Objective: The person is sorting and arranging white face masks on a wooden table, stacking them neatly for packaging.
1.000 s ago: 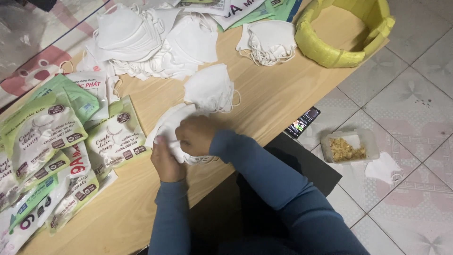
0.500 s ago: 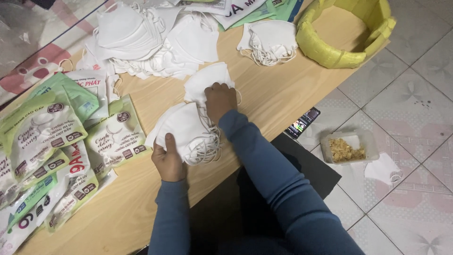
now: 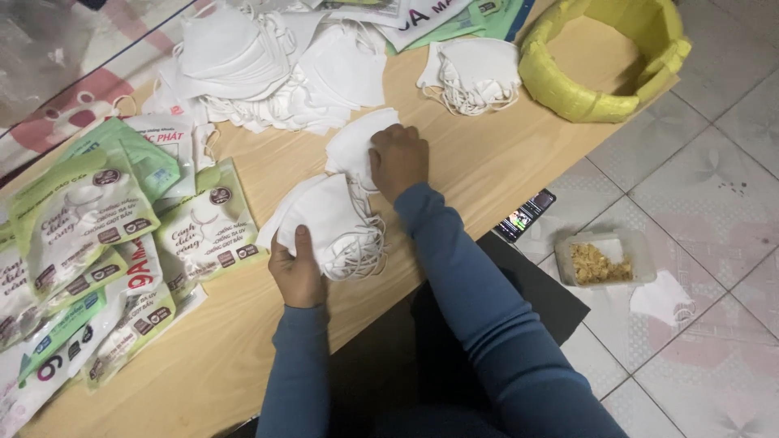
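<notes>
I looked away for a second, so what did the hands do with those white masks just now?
The right hand left the small stack of masks and reached up the table to a loose mask, where it now rests. The left hand kept its grip on the stack's near edge. The big mask pile, the green packets and the yellow basket stayed put.

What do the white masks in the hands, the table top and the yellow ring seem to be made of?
Masks: probably soft non-woven fabric, matt white, folding limply, with thin elastic loops. Table top: looks like light wood or wood-pattern laminate; smooth, with faint grain lines. Yellow ring: seems wrapped in woven plastic sacking, slightly glossy and wrinkled; what is inside cannot be seen.
</notes>
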